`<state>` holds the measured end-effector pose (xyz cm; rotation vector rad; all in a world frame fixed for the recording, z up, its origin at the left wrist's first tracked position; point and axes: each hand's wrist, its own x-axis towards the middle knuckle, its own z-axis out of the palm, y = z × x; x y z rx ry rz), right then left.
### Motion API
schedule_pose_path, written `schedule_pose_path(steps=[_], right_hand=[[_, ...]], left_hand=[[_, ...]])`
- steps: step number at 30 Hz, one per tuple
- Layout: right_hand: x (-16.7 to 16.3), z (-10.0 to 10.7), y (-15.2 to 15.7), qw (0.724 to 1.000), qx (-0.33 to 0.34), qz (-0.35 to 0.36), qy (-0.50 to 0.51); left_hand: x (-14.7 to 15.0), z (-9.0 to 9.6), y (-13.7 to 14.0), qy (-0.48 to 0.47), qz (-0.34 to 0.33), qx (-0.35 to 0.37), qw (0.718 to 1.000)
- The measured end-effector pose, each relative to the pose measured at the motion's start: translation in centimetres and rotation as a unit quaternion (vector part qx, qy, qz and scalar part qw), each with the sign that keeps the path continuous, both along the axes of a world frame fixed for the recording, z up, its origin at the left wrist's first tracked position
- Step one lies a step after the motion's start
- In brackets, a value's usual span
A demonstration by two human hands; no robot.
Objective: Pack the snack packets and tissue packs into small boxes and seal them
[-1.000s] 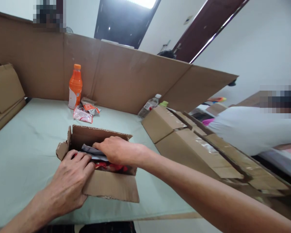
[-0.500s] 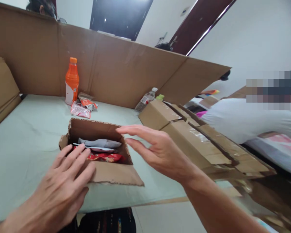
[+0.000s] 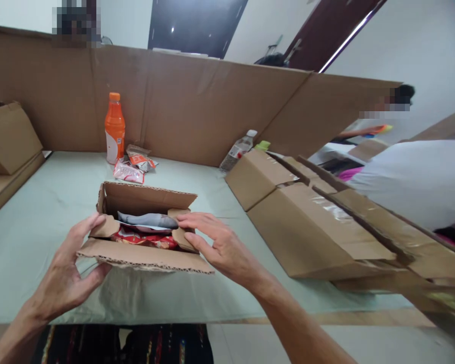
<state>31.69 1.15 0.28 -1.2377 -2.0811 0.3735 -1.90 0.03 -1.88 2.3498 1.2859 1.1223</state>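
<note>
An open cardboard box (image 3: 147,255) sits on the pale green tabletop in front of me. Inside it stand a grey-white packet (image 3: 146,221) and a red packet (image 3: 147,238). Both short end flaps are bent inward, while the long front and back flaps stick outward. At the left end, my left hand (image 3: 70,268) grips the box, fingers on the left flap (image 3: 105,227) and thumb under the front flap. On the right, my right hand (image 3: 222,247) has its thumb and fingers around the right flap (image 3: 184,239), pressing it inward.
An orange drink bottle (image 3: 115,130) and small snack packets (image 3: 131,169) stand before a cardboard partition (image 3: 197,106). Several cardboard boxes (image 3: 307,227) and a clear bottle (image 3: 239,150) are at right. Another box (image 3: 11,136) is at left. A person in a white top (image 3: 413,177) is beyond the boxes.
My left hand has moved from the front flap to the box's left end. My right hand has come down onto the right end. The short flaps are now folded inward and the front flap is raised.
</note>
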Motion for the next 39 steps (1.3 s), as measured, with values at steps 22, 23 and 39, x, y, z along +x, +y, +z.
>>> schedule_pose_path(steps=[22, 23, 39], right_hand=[[-2.0, 2.5, 8.4, 0.992, -0.078, -0.090, 0.034], [-1.9, 2.4, 8.3, 0.992, -0.073, -0.089, 0.054], [0.4, -2.7, 0.3, 0.998, 0.026, 0.023, 0.050]], left_hand=[[0.4, 0.6, 2.3, -0.054, -0.030, -0.019, 0.998], [0.4, 0.7, 2.4, -0.058, -0.027, -0.026, 0.998], [2.6, 0.1, 4.3, -0.041, 0.037, -0.080, 0.995]])
